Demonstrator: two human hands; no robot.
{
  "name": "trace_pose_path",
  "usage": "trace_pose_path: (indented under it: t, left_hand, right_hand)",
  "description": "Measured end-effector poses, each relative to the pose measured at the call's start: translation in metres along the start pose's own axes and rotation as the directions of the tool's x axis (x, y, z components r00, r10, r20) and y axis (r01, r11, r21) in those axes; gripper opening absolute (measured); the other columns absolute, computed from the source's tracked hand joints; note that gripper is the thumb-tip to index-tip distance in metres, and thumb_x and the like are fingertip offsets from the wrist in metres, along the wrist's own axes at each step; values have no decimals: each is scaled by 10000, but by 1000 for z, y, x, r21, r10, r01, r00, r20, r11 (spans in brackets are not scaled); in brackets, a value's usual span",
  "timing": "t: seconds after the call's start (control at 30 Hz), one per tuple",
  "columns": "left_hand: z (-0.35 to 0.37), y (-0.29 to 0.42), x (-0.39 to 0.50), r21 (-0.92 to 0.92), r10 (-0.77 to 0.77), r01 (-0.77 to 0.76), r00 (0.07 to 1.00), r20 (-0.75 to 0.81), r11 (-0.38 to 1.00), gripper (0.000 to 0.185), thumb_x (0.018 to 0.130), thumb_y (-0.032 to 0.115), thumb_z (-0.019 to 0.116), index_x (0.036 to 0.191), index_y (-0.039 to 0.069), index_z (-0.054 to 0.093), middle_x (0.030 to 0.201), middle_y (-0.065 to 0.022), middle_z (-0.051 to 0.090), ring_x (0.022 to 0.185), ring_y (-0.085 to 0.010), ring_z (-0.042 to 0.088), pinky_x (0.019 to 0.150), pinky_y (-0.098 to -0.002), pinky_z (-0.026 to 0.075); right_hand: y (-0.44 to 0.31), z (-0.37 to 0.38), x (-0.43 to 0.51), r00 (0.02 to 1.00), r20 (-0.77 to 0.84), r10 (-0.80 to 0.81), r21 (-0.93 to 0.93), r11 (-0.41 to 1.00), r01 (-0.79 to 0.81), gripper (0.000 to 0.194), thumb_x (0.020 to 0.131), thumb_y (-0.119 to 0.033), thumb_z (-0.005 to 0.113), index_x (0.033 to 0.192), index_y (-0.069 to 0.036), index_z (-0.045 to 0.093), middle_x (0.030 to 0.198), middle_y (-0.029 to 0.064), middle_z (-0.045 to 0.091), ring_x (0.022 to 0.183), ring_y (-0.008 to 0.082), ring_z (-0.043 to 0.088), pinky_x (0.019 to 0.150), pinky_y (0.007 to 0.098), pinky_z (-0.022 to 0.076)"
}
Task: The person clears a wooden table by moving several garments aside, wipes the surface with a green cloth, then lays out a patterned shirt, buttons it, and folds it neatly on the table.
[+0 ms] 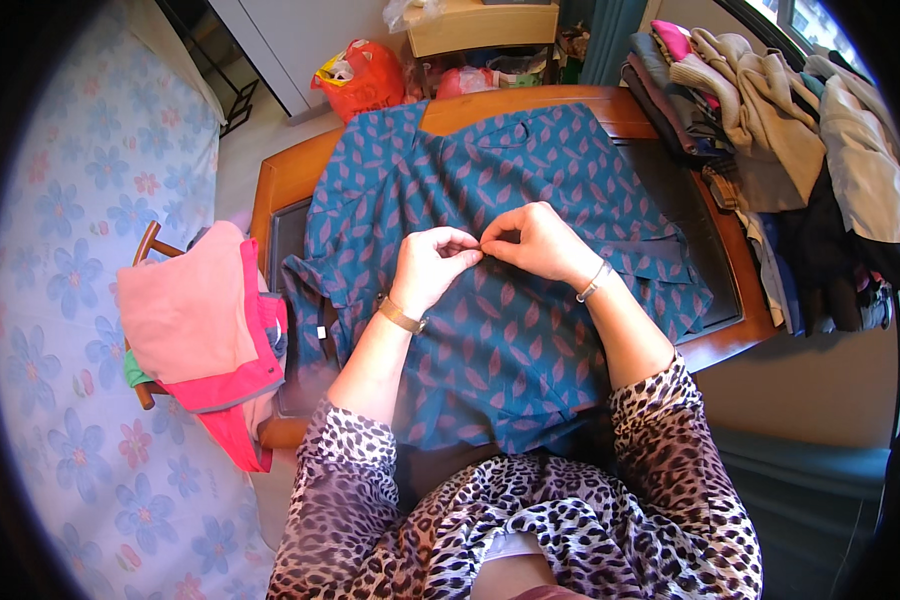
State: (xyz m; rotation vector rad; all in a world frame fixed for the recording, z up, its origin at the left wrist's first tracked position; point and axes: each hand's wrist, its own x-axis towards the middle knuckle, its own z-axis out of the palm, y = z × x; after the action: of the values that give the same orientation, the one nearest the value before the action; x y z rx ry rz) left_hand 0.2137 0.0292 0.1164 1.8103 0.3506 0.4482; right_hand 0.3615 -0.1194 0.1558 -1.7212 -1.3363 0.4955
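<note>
A teal garment with a mauve leaf print [525,315] lies spread over a wooden table [292,169] in front of me. Above its middle, my left hand [427,266] and my right hand [544,240] meet at the fingertips. Thumb and forefinger of each pinch a small dark item [481,247] between them, too small to identify. A fold of the garment with a white tag [321,332] lies left of my left wrist. The garment's edge at the right is partly folded over.
At the left, a pink garment with bright pink trim [195,322] hangs over a wooden chair [147,244] beside a flowered bedspread [75,277]. Piled clothes [757,120] stand at the right. A red plastic bag [364,79] and a light wooden cabinet [480,30] are beyond the table.
</note>
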Motion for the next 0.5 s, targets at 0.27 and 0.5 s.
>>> trace_pose_path:
  t: [0.27,0.5]
  left_hand:
    - [-3,-4,2,-20,84,-83,992,96,996,227,779,8,823,974,15,707,893,-10,708,803,-65,634,755,-216,522]
    - [-6,-5,4,-217,-34,66,989,147,974,307,737,-20,845,966,50,653,881,4,678,814,-69,626,757,-214,518]
  right_hand:
    - [14,3,4,984,100,148,271,947,-170,174,841,-48,692,993,30,724,825,75,732,747,102,668,714,260,548]
    - [15,-1,6,965,200,169,401,885,-238,161,869,-27,726,1014,40,710,878,32,714,789,76,640,779,232,540]
